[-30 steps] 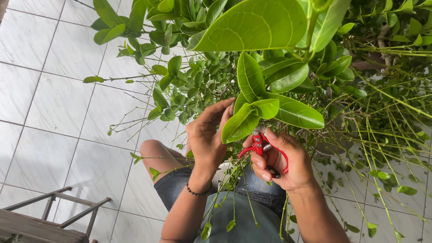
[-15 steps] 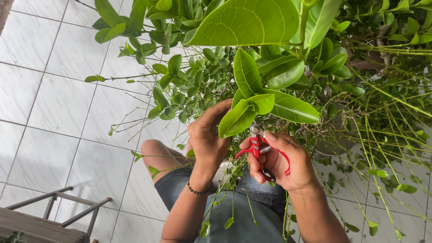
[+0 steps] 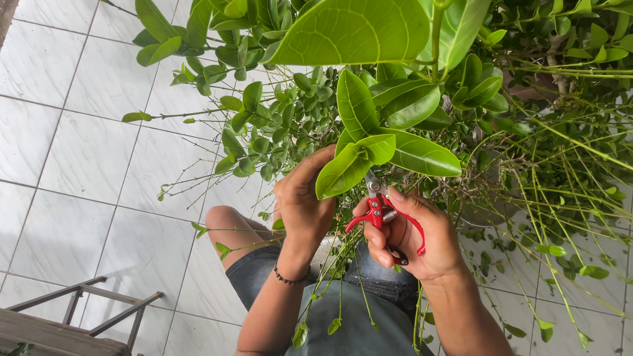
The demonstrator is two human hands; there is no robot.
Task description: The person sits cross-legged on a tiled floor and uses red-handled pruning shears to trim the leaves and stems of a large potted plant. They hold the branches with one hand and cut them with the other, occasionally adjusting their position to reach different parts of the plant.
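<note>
The right hand (image 3: 412,234) wraps its fingers tight around small red clippers (image 3: 382,214), while the left hand (image 3: 303,201) pinches a stem under big shiny green leaves (image 3: 379,148).

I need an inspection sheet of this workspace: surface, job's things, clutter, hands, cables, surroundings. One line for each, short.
Surface: white tiled floor, seen from above.
Job's things: red-handled pruner; leafy sprig just above its blades; dense green plant behind.
Clutter: thin green stems and small leaves hang and lie over the tiles at the right.
Hands: left hand reaches up behind the sprig, a bead bracelet on its wrist; right hand is closed around the pruner handles.
Cables: nothing seen.
Surroundings: metal frame at lower left; the person's knee and denim shorts below the hands.
</note>
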